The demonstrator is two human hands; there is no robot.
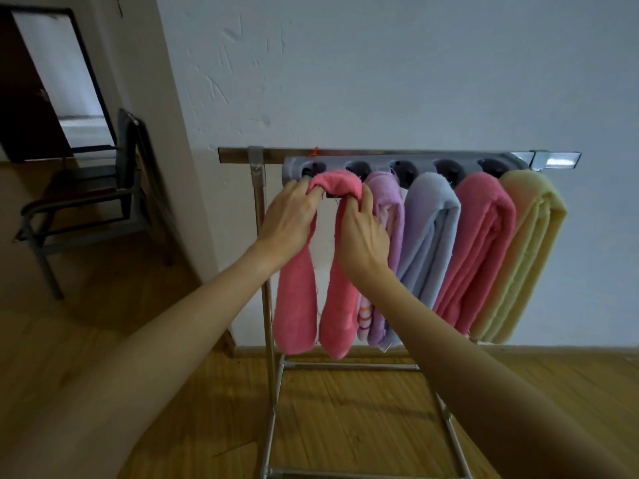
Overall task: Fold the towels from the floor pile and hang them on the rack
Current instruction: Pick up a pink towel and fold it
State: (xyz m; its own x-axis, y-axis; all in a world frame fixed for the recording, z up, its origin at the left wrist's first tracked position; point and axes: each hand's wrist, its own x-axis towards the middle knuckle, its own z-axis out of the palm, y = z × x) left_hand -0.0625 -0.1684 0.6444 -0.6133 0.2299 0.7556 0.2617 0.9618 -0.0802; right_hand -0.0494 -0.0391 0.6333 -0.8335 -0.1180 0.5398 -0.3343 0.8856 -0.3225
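A folded pink towel (297, 299) hangs over the leftmost peg of the grey hanger bar (383, 164) on the metal rack (257, 188), its two halves dangling side by side. My left hand (288, 212) grips the towel's left half just below the peg. My right hand (361, 233) grips its right half, fingertips curled under the fold at the top. To the right hang a purple towel (387, 198), a light blue towel (428, 229), another pink towel (480, 243) and a yellow towel (529, 250).
The rack stands against a white wall on a wooden floor (345, 423). A dark chair (86, 202) stands at the left, near a doorway (58, 81). No floor pile of towels shows in this view.
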